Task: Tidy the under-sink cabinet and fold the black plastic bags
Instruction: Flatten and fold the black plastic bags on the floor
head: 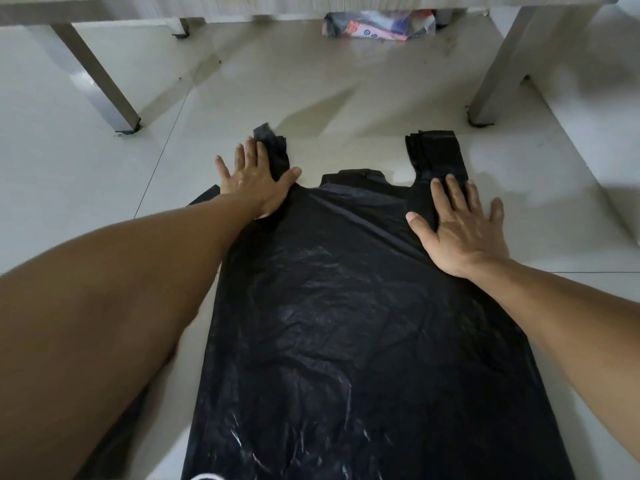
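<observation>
Far left: grey metal leg (104, 88) planted on pale floor tiles (86, 188). Next, left hand (254, 178) laid flat, fingers straight and spread, pressing down the left handle (277, 147) of the black plastic bag (346, 306). Bag itself spread flat on the tiles, handles pointing away. Further right, right hand (460, 223) likewise flat and unclenched on the right handle (440, 150). Beyond, at top, colourful packet (377, 27).

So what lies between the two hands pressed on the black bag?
In the head view, between the left hand and right hand lies only the black bag's top edge, with bare floor tile between its two handles.
</observation>
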A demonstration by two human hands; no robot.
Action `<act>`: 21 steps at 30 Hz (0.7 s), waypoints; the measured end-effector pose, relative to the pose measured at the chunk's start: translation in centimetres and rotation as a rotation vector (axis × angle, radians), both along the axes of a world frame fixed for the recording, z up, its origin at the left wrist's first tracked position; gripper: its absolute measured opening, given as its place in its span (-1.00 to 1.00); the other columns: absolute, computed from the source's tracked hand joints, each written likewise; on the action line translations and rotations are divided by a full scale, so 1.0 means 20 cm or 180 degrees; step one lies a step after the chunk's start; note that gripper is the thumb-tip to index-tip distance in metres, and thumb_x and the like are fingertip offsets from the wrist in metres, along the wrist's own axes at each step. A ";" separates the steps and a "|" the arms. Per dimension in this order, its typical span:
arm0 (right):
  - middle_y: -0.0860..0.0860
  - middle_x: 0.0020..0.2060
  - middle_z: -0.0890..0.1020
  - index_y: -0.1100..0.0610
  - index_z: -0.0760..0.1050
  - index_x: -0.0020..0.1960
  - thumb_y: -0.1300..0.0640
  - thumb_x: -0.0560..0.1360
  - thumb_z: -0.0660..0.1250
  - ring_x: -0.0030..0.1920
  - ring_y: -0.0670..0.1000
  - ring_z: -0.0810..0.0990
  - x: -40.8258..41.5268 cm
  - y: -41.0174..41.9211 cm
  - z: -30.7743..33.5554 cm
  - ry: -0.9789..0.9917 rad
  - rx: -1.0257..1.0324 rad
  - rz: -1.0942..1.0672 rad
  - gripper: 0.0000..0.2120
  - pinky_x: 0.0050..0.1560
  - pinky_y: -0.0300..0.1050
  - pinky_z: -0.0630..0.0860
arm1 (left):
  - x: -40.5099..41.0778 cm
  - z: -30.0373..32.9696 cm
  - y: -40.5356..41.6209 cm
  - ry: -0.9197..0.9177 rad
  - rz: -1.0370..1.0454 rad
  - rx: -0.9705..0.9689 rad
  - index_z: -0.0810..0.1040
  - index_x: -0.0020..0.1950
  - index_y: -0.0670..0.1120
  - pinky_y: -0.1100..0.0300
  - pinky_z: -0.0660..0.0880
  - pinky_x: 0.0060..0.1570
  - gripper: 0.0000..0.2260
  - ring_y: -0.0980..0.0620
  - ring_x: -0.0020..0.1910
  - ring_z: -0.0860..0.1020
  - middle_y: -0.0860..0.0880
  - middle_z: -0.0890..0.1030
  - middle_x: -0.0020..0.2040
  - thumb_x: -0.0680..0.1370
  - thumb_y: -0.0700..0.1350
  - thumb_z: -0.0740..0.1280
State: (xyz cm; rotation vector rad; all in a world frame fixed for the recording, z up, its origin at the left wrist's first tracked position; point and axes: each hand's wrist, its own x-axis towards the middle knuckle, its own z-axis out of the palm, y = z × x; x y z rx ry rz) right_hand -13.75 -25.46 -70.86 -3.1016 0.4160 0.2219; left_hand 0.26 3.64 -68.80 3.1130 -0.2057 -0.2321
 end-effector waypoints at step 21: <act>-0.02 0.60 -0.06 0.00 -0.04 0.60 -0.16 0.65 -0.06 0.59 0.06 -0.14 -0.53 0.22 0.24 -0.0316 0.0833 0.0508 -0.43 0.53 0.20 -0.16 | -1.24 0.08 -0.06 0.0076 -0.1190 0.0020 -0.13 0.59 -0.09 -0.19 -0.23 0.49 -0.30 -0.12 0.56 -0.23 -0.12 -0.22 0.59 0.59 0.31 -0.13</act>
